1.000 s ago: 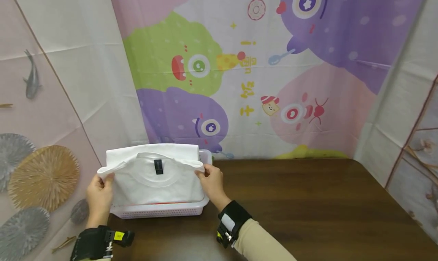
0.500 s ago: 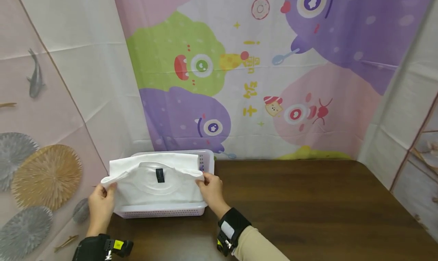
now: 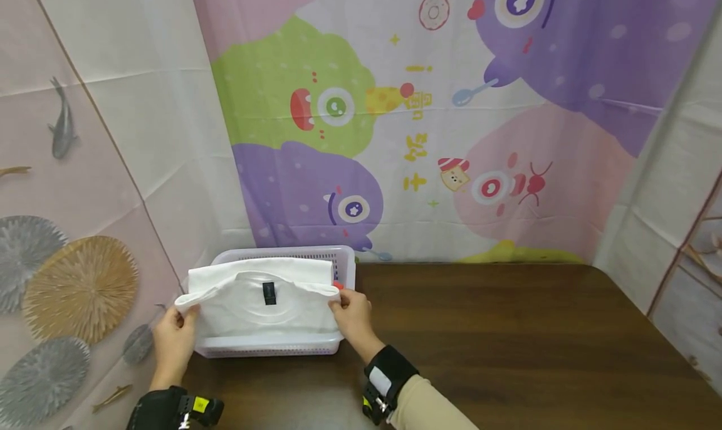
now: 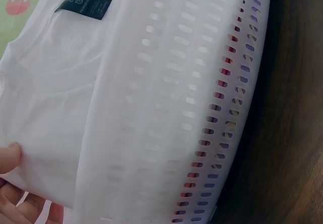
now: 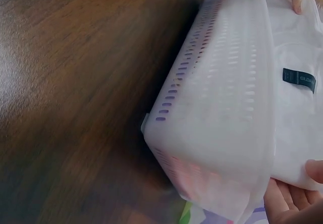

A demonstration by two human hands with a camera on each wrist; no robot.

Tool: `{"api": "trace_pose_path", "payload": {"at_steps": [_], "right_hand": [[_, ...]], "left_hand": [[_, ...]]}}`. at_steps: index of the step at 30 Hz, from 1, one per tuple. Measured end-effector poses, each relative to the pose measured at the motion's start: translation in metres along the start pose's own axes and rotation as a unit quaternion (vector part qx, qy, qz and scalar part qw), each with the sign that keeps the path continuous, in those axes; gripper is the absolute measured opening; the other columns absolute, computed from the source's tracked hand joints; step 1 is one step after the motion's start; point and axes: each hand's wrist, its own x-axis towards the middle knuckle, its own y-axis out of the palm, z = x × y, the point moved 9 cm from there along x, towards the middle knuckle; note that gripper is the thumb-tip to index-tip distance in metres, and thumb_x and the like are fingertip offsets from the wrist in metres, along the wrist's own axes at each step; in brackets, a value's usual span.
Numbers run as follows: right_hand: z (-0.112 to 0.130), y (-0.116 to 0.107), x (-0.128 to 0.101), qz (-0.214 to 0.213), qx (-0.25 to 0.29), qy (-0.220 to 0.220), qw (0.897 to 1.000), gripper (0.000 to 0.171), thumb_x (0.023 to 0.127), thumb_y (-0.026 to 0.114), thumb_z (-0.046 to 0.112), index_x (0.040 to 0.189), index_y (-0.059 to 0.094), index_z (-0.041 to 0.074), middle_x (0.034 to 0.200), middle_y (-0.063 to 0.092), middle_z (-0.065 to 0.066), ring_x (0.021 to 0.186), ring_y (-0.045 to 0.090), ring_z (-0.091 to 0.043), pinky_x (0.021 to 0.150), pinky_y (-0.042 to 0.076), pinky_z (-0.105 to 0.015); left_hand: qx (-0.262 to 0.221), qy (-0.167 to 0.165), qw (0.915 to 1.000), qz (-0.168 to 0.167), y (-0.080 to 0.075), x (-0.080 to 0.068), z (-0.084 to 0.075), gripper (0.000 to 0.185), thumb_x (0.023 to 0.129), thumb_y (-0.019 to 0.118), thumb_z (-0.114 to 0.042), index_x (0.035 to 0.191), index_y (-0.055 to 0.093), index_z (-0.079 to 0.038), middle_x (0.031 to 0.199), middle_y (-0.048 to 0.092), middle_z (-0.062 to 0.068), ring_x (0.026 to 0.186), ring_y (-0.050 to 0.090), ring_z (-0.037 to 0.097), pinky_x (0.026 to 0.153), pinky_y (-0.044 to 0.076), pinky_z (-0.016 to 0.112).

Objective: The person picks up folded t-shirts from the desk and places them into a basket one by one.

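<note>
A folded white T-shirt with a black neck label lies in the mouth of a pale perforated plastic basket. My left hand pinches the shirt's left edge, thumb on top and fingers underneath, as the left wrist view shows. At the opposite edge my right hand pinches the shirt the same way. The collar faces up, and the shirt's far part stands as a flat fold behind it. Red shows through the holes of the basket wall; what it belongs to is mostly hidden.
The basket stands at the left of a dark brown wooden table. Behind it hangs a cartoon-printed curtain, close to the basket's back rim. A patterned cloth hangs along the left side.
Both hands have lowered the shirt into the basket, so more of the back rim shows. The view has shifted slightly, moving the scene right. Both hands keep their grip.
</note>
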Motion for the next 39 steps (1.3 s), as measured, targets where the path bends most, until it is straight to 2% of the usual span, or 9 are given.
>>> {"api": "trace_pose_path", "payload": {"at_steps": [5, 6, 10, 17, 20, 24, 27, 31, 39], "right_hand": [[-0.008, -0.005, 0.002, 0.002, 0.022, 0.031, 0.999, 0.015, 0.079, 0.069, 0.001, 0.092, 0.072, -0.006, 0.083, 0.073, -0.021, 0.074, 0.071, -0.025, 0.064, 0.055, -0.026], [-0.009, -0.006, 0.003, 0.001, 0.026, 0.034, 0.999, 0.016, 0.079, 0.069, 0.001, 0.093, 0.072, -0.006, 0.084, 0.073, -0.021, 0.075, 0.071, -0.026, 0.065, 0.055, -0.026], [-0.014, -0.012, 0.003, -0.001, 0.033, 0.042, 0.999, 0.015, 0.079, 0.069, 0.001, 0.093, 0.073, -0.004, 0.085, 0.074, -0.020, 0.076, 0.072, -0.026, 0.066, 0.056, -0.026], [-0.019, -0.023, 0.003, -0.007, 0.023, 0.048, 0.999, 0.016, 0.082, 0.069, 0.005, 0.094, 0.073, -0.004, 0.088, 0.075, -0.019, 0.081, 0.073, -0.028, 0.068, 0.057, -0.029], [-0.019, -0.030, 0.003, -0.009, 0.018, 0.050, 0.999, 0.017, 0.082, 0.069, 0.006, 0.095, 0.072, -0.004, 0.087, 0.075, -0.019, 0.080, 0.072, -0.027, 0.067, 0.056, -0.029], [-0.018, -0.036, 0.001, -0.004, 0.020, 0.051, 0.998, 0.018, 0.082, 0.069, 0.007, 0.095, 0.072, -0.005, 0.086, 0.075, -0.019, 0.077, 0.071, -0.025, 0.065, 0.054, -0.025], [-0.020, -0.038, -0.002, 0.002, 0.029, 0.062, 0.998, 0.018, 0.083, 0.068, 0.006, 0.096, 0.072, -0.006, 0.086, 0.074, -0.019, 0.075, 0.070, -0.023, 0.061, 0.052, -0.022], [-0.026, -0.038, -0.004, 0.006, 0.034, 0.074, 0.997, 0.017, 0.084, 0.068, 0.007, 0.095, 0.072, -0.005, 0.085, 0.074, -0.020, 0.073, 0.070, -0.022, 0.059, 0.051, -0.020], [-0.034, -0.043, -0.006, 0.005, 0.037, 0.084, 0.996, 0.016, 0.084, 0.068, 0.007, 0.095, 0.072, -0.004, 0.084, 0.074, -0.019, 0.071, 0.072, -0.024, 0.058, 0.053, -0.020]], "left_hand": [[-0.002, -0.016, 0.9998, 0.006, 0.003, -0.001, 0.000, 0.035, 0.098, 0.053, -0.016, 0.117, 0.057, 0.012, 0.116, 0.061, 0.036, 0.072, 0.030, -0.028, 0.061, 0.028, -0.002], [0.000, -0.017, 0.9998, 0.007, 0.004, -0.001, 0.000, 0.036, 0.098, 0.052, -0.018, 0.118, 0.057, 0.012, 0.117, 0.061, 0.037, 0.074, 0.038, -0.024, 0.061, 0.028, -0.001], [0.016, -0.021, 0.9996, 0.005, 0.006, 0.001, 0.001, 0.037, 0.099, 0.052, -0.020, 0.118, 0.057, 0.011, 0.116, 0.062, 0.035, 0.076, 0.047, -0.011, 0.060, 0.028, 0.002], [0.048, 0.002, 0.9989, 0.003, 0.016, 0.006, -0.003, 0.032, 0.098, 0.053, -0.018, 0.112, 0.058, 0.011, 0.097, 0.063, 0.033, 0.074, 0.050, 0.026, 0.063, 0.036, 0.029], [0.050, 0.020, 0.9986, 0.004, 0.024, 0.008, -0.010, 0.029, 0.097, 0.053, -0.015, 0.108, 0.058, 0.012, 0.090, 0.060, 0.032, 0.077, 0.050, 0.035, 0.065, 0.036, 0.036], [0.051, 0.033, 0.9981, 0.010, 0.033, 0.012, -0.015, 0.027, 0.096, 0.052, -0.010, 0.107, 0.058, 0.014, 0.100, 0.062, 0.037, 0.082, 0.054, 0.043, 0.068, 0.039, 0.043], [0.055, 0.028, 0.9979, 0.017, 0.036, 0.015, -0.016, 0.028, 0.097, 0.049, -0.010, 0.109, 0.057, 0.014, 0.112, 0.058, 0.040, 0.095, 0.055, 0.053, 0.077, 0.042, 0.055], [0.060, 0.015, 0.9980, 0.014, 0.037, 0.017, -0.014, 0.030, 0.096, 0.048, -0.010, 0.112, 0.055, 0.014, 0.118, 0.055, 0.041, 0.108, 0.050, 0.058, 0.090, 0.039, 0.062], [0.077, -0.018, 0.9963, 0.034, 0.050, 0.022, -0.004, 0.036, 0.096, 0.043, -0.012, 0.119, 0.052, 0.014, 0.120, 0.054, 0.040, 0.110, 0.050, 0.056, 0.091, 0.039, 0.062]]}}
